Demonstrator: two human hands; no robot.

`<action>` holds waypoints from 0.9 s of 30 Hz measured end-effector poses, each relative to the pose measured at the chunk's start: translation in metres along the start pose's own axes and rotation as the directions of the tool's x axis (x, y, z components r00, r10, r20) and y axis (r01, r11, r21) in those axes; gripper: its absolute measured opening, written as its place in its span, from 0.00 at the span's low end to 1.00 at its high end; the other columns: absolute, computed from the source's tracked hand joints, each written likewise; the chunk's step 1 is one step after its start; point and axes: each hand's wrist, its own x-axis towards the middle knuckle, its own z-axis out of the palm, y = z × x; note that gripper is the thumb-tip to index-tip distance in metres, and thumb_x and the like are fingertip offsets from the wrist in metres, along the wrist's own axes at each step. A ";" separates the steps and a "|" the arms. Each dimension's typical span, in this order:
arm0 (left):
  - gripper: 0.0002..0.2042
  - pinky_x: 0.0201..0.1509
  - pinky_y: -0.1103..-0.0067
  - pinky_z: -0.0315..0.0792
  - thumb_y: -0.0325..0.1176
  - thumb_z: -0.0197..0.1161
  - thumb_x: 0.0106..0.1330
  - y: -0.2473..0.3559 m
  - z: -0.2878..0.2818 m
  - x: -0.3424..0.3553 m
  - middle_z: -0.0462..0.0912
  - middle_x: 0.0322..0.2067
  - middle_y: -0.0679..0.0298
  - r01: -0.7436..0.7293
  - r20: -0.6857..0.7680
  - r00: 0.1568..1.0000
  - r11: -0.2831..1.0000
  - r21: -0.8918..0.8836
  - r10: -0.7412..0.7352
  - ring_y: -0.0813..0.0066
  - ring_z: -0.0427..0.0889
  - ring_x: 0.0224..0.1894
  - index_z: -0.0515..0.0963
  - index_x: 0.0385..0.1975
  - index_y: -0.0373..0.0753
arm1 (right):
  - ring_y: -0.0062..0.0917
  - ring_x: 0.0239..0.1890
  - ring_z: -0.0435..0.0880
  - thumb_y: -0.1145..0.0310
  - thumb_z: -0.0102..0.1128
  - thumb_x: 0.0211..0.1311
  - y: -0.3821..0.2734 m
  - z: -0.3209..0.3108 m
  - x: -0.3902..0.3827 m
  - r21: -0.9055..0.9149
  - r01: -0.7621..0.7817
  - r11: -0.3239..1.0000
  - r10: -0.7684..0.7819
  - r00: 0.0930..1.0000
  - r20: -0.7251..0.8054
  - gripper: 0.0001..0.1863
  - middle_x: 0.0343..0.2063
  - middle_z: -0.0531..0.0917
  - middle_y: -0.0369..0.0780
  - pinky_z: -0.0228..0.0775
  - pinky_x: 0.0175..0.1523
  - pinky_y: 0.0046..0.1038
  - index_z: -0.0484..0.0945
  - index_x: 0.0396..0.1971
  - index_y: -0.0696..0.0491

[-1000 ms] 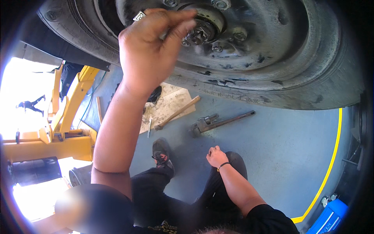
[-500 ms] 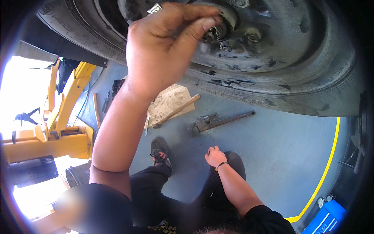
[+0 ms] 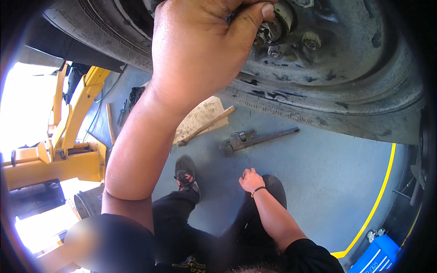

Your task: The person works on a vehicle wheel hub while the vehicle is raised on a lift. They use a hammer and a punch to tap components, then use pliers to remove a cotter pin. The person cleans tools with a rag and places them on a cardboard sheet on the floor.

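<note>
My left hand [image 3: 198, 50] is raised to the hub [image 3: 284, 20] of a large, grimy wheel [image 3: 364, 77], thumb and fingers pressed together at its centre; whatever they grip is hidden behind them. The hand and forearm cover part of the rim and tyre. Several bolts ring the hub. Down at my right knee, my right hand [image 3: 250, 179] rests with curled fingers, a dark beaded bracelet at the wrist; I cannot make out anything inside it.
A pipe wrench [image 3: 255, 143] lies on the grey floor beside a wooden handle [image 3: 207, 125] and stained cardboard [image 3: 200, 113]. Yellow machine framework [image 3: 54, 168] and a bucket [image 3: 88, 202] stand left. A yellow floor line [image 3: 382, 191] and blue toolbox [image 3: 373, 255] are right.
My left hand has moved right and slightly up, covering more rim. The hub and wheel have shifted rightward relative to the floor items. My right hand stays on the knee.
</note>
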 end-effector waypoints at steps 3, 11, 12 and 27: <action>0.05 0.36 0.83 0.77 0.26 0.67 0.66 -0.018 0.008 -0.002 0.88 0.28 0.59 -0.111 -0.122 0.986 0.993 0.050 0.116 0.81 0.84 0.30 0.85 0.37 0.31 | 0.52 0.45 0.84 0.56 0.56 0.63 0.000 0.000 0.001 -0.018 0.000 1.000 0.000 1.000 0.004 0.19 0.50 0.77 0.52 0.79 0.52 0.48 0.76 0.46 0.56; 0.06 0.34 0.79 0.77 0.27 0.71 0.62 0.007 0.005 0.002 0.88 0.26 0.56 0.180 -0.157 0.976 0.965 0.188 -0.152 0.76 0.85 0.27 0.85 0.35 0.31 | 0.49 0.50 0.83 0.56 0.57 0.63 -0.002 -0.003 -0.001 0.007 -0.049 0.999 0.049 0.999 0.015 0.18 0.49 0.77 0.50 0.76 0.56 0.46 0.77 0.45 0.53; 0.06 0.34 0.79 0.77 0.27 0.71 0.62 0.008 0.004 0.003 0.87 0.26 0.55 0.201 -0.149 0.974 0.959 0.201 -0.173 0.75 0.85 0.27 0.85 0.34 0.31 | 0.50 0.50 0.83 0.56 0.56 0.64 -0.004 -0.007 -0.002 0.008 -0.042 0.999 0.041 0.998 0.038 0.20 0.51 0.77 0.51 0.76 0.56 0.46 0.77 0.47 0.55; 0.04 0.34 0.73 0.74 0.25 0.72 0.59 -0.028 -0.006 0.001 0.81 0.26 0.57 -0.348 0.042 0.934 0.881 0.320 0.354 0.62 0.81 0.28 0.84 0.29 0.32 | 0.47 0.51 0.83 0.55 0.57 0.64 -0.005 -0.004 0.000 -0.028 -0.053 0.998 0.055 0.998 0.041 0.18 0.50 0.78 0.50 0.76 0.57 0.45 0.78 0.46 0.52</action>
